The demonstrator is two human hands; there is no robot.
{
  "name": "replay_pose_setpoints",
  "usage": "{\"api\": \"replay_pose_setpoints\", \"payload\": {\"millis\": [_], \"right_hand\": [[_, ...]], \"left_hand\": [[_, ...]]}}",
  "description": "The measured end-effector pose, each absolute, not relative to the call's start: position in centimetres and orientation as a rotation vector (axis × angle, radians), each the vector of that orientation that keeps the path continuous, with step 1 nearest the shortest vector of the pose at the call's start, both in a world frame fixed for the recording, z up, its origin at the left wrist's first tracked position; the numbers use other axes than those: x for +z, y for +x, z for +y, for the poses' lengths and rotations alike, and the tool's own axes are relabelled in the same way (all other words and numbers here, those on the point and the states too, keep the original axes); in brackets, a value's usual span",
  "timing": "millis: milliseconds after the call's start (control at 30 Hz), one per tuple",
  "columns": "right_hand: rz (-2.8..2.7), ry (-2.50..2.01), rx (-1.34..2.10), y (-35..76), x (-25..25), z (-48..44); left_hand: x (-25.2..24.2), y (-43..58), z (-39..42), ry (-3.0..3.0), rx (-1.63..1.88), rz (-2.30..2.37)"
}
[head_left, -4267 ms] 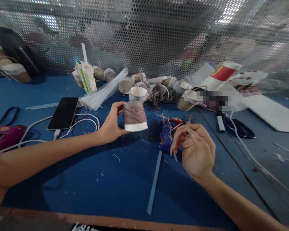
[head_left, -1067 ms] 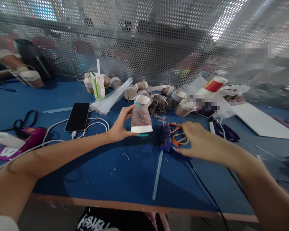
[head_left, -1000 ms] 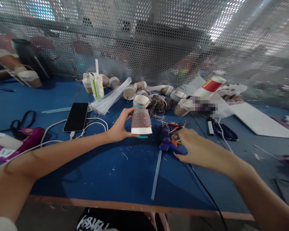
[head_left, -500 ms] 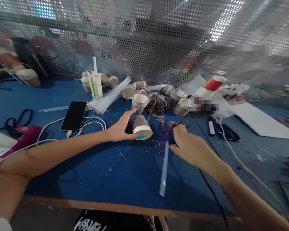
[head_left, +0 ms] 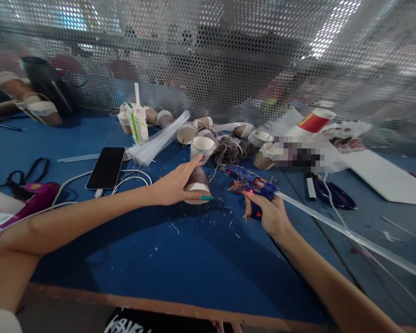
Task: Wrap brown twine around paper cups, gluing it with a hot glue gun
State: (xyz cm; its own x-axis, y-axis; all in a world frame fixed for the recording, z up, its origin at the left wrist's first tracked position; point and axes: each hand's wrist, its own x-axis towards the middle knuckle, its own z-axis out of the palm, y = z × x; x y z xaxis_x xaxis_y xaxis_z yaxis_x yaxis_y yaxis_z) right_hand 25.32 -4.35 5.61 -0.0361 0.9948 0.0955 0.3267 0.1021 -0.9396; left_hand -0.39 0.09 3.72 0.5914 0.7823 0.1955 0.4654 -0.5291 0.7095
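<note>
My left hand is closed around a paper cup wrapped in brown-grey cord. The cup lies on its side, its bare white rim towards me and my thumb along the rim; some fingers are hidden behind it. A white paper cup stands just behind, close to my index fingertip. My right hand grips a blue hot glue gun with a small red light lit. The gun's nozzle points left and away, towards the cups. A long clear glue stick sticks out of its back end.
Behind the hands lie a tangle of cord, several wrapped cups and a drink carton. On the left are a phone with a white cable and a magenta glue gun. Scissors and white board lie right.
My right hand has turned the glue gun, swinging its glue stick from pointing at me to pointing right. The wrapped cup has shifted slightly left and turned in my left hand.
</note>
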Motion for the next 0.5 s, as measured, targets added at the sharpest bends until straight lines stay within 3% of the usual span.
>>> {"api": "replay_pose_setpoints", "payload": {"millis": [167, 367, 500], "right_hand": [[-1.456, -1.286, 1.070, 24.7, 5.1, -5.1], [-1.541, -1.321, 0.857, 24.2, 4.8, -5.8], [-1.561, -1.326, 0.838, 24.4, 4.3, -5.9]], "left_hand": [[3.8, -0.8, 0.6, 2.212, 0.650, 1.130], [2.1, -0.9, 0.9, 2.441, 1.144, 0.995], [0.8, -1.0, 1.0, 2.575, 1.155, 0.946]]}}
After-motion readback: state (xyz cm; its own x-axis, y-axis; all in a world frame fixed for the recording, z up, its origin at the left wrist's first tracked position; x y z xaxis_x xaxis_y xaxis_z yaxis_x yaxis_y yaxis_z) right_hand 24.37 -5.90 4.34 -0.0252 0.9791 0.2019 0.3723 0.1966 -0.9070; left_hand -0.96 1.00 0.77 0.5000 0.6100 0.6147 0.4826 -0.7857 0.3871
